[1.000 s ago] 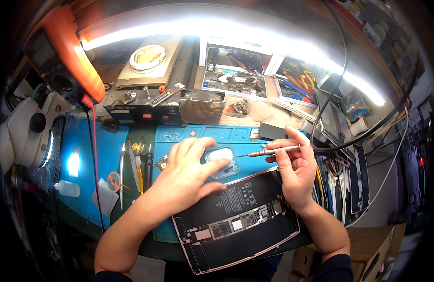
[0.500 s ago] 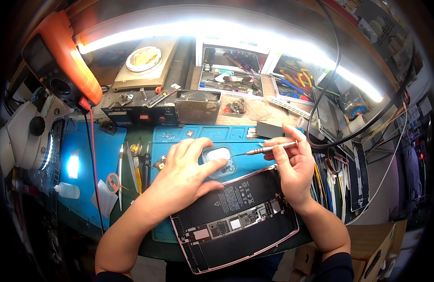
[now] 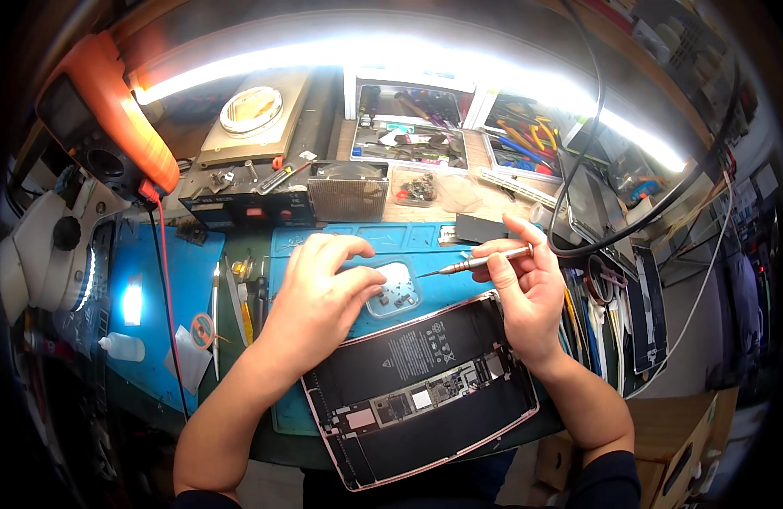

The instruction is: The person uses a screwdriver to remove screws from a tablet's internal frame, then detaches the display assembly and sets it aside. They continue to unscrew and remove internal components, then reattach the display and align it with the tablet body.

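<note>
My left hand (image 3: 319,284) hovers at the left edge of a small clear tray (image 3: 401,312) that holds several tiny dark parts. Its thumb and forefinger curl together in a pinch; whatever is between them is too small to make out. My right hand (image 3: 527,297) grips a thin metal screwdriver (image 3: 472,265), its tip pointing left toward the tray's right rim. Below both hands lies an opened tablet (image 3: 421,394) with a pink frame, tilted on the mat. Black battery cells and a long circuit board show inside it.
A blue work mat (image 3: 442,288) lies beneath the tray. Tweezers and thin tools (image 3: 243,297) rest to the left, near a white bottle (image 3: 124,346). An orange multimeter (image 3: 111,119) stands far left. Black cable (image 3: 637,244) loops over the right side, above upright tools (image 3: 590,322).
My left hand has lifted out of the tray and moved left, its thumb and forefinger closer together. More of the small parts now show. The right hand still holds the screwdriver.
</note>
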`<state>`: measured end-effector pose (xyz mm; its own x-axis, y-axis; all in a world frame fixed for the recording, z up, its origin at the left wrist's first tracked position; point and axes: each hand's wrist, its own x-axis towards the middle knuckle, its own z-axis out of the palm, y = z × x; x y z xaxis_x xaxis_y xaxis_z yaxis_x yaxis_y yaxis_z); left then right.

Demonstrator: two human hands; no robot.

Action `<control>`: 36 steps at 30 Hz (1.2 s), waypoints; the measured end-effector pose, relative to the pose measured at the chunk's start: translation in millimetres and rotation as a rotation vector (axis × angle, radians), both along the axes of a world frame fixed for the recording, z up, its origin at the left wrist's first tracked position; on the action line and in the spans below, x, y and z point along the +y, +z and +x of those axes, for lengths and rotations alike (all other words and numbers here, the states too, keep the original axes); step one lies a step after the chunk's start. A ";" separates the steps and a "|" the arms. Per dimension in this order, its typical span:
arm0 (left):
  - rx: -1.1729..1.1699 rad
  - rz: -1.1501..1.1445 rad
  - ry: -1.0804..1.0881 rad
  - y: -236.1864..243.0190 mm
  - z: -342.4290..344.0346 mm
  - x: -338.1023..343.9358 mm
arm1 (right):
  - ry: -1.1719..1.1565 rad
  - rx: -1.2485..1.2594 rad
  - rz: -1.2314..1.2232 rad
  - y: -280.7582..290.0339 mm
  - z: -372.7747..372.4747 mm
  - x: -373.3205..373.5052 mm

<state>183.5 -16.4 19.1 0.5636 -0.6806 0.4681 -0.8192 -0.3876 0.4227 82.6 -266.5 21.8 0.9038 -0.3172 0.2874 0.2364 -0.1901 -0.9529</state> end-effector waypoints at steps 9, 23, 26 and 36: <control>0.009 -0.094 0.050 6.7 2.6 -4.2 | 0.082 0.050 0.057 24.6 -33.2 1.4; 0.260 -0.064 -0.032 47.5 -57.0 -42.5 | -0.094 -0.366 -0.423 12.2 -111.2 -64.3; 0.408 -0.008 -0.274 35.1 -77.9 -69.3 | 0.016 -0.521 -0.563 7.0 -103.3 -71.5; 0.417 0.052 -0.511 6.0 -84.2 -102.1 | 0.096 -0.454 -0.658 -1.5 -94.8 -71.5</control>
<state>99.2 -118.5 25.1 0.2910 -0.9262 0.2398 -0.6768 -0.0222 0.7358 -12.2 -338.0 20.3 0.6689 0.1181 0.7339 0.6172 -0.6386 -0.4597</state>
